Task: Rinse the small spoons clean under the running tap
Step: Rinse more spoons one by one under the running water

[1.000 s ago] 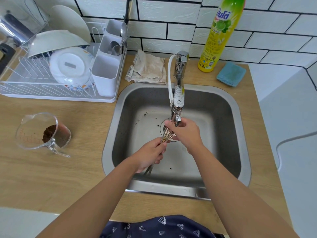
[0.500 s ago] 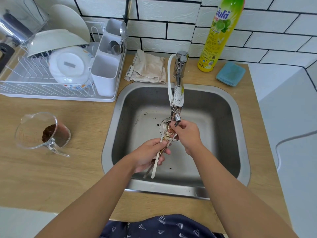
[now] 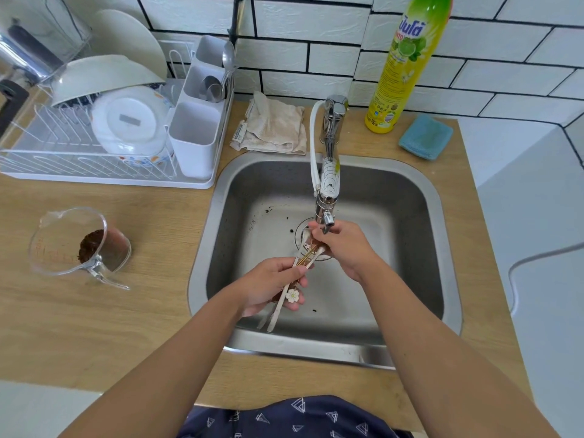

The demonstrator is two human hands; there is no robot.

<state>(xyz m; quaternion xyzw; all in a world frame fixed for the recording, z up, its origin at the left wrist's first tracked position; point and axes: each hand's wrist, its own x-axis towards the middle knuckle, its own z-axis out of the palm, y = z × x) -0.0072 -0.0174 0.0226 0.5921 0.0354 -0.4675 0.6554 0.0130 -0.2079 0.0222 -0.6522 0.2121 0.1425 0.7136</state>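
Observation:
Over the steel sink (image 3: 420,197), my left hand (image 3: 268,284) grips a bundle of small spoons (image 3: 305,259) by their handles. The handles are thin, gold and white; one ends in a white flower charm (image 3: 292,295). The bowls of the spoons point up toward the tap's spout (image 3: 327,218) and are hidden under my right hand (image 3: 343,245), which closes over them right below the spout. Whether water runs I cannot make out.
A dish rack (image 3: 94,172) with bowls, plates and a cutlery holder stands at the back left. A glass measuring jug (image 3: 72,245) with brown grounds sits left of the sink. Behind the sink lie a folded cloth (image 3: 273,128), a yellow-green soap bottle (image 3: 401,64) and a blue sponge (image 3: 425,137).
My left hand has slid a little down and toward me, so more of the handles and the flower charm now show below it. My right hand stays on the spoon bowls under the spout.

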